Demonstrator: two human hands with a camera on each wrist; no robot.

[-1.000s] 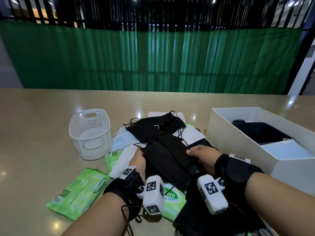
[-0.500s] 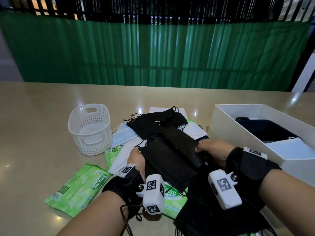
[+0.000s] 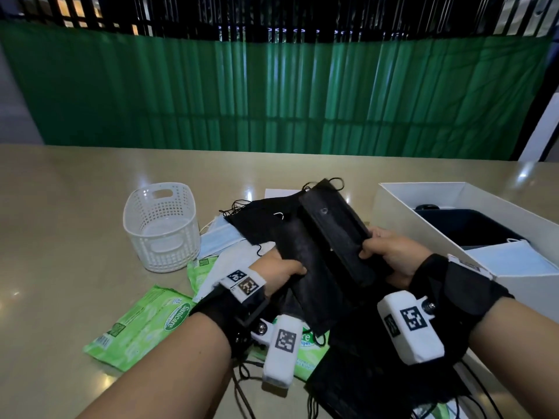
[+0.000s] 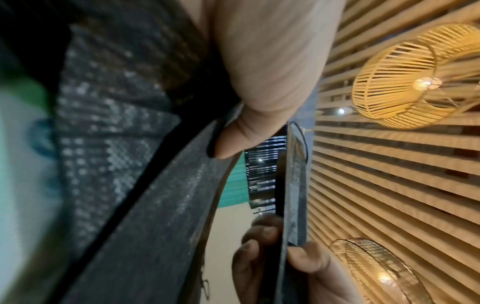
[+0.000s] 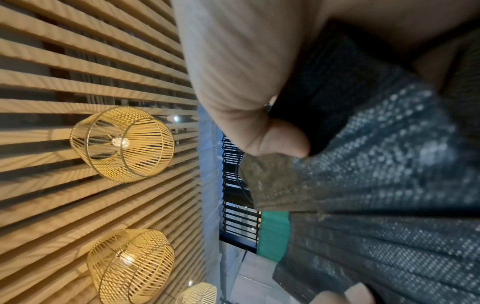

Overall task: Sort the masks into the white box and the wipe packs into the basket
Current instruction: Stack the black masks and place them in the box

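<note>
**Two black masks up, white box to the right**

Our right hand [image 3: 390, 255] pinches one black mask [image 3: 332, 225] by its lower short end, thumb on top, fingers curled beneath. Our left hand [image 3: 279, 272] grips a second black mask [image 3: 305, 267] along its edge the same way. Both hang above the mixed heap at the middle of the tabletop [image 3: 60, 237]. We judge them light, limp and prone to snagging by their ear loops, so a hold on the pleated body suits best. The white box [image 3: 423, 228] sits toward the right edge, the basket [image 3: 161, 225] left, green wipe packs [image 3: 142, 325] nearer us.
</note>
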